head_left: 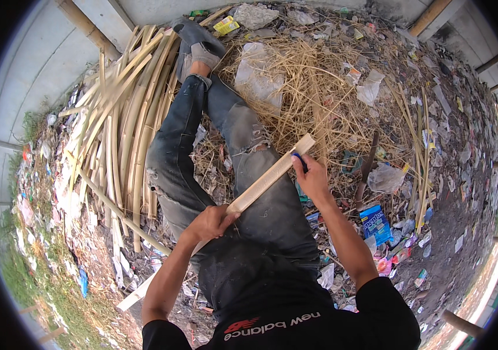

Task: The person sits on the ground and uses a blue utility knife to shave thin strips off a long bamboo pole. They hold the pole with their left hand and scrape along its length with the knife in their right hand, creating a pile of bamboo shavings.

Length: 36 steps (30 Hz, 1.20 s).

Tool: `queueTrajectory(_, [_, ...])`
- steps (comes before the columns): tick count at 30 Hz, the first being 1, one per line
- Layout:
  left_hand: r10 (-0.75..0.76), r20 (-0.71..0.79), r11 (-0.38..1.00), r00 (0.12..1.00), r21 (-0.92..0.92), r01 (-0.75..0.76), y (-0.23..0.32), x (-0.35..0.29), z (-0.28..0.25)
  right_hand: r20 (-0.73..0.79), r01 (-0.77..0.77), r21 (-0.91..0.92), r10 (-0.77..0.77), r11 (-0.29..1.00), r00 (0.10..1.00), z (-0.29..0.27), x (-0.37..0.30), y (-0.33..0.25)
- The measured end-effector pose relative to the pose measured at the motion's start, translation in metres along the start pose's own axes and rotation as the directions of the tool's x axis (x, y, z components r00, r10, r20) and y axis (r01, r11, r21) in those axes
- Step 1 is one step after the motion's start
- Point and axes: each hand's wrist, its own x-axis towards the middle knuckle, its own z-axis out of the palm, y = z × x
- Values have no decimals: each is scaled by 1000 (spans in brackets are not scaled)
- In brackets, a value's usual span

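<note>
In the head view, the person sat on littered ground with a flat bamboo strip (269, 178) lying slantwise across the thighs. The left hand (211, 223) was clamped on its lower part. The right hand (310, 175) was closed on a blue-handled tool (299, 159) near the far end. The step looked like marking or trimming; next would call for a firm left-hand hold. A pile of bamboo strips (121, 122) lay to the left.

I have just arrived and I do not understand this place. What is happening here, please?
A person sits on littered ground with legs stretched out. The left hand grips a flat bamboo strip lying across the lap. The right hand holds a small blue-handled tool against the strip near its far end. A pile of split bamboo lies on the person's left, with dry shavings ahead.
</note>
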Motion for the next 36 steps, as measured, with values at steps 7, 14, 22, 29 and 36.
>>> queueTrajectory(7, [-19,-51,995,999,-98,14,8,26,15,62,75,75,-80,994,995,18,-30,-42])
queueTrajectory(14, [-21,-53,995,998,-95,16,9,27,12,-35,-78,-24,77,997,996,8,-8,-22])
queueTrajectory(22, [1,-51,999,999,-54,-3,24,30,9,-29,37,-25,-38,999,999,22,-11,-26])
queueTrajectory(29, [-3,40,990,999,-140,9,17,33,3,41,73,69,-76,995,996,19,-23,-37])
queueTrajectory(36, [27,-36,987,999,-158,-32,36,54,10,142,118,112,-133,987,981,26,-38,-58])
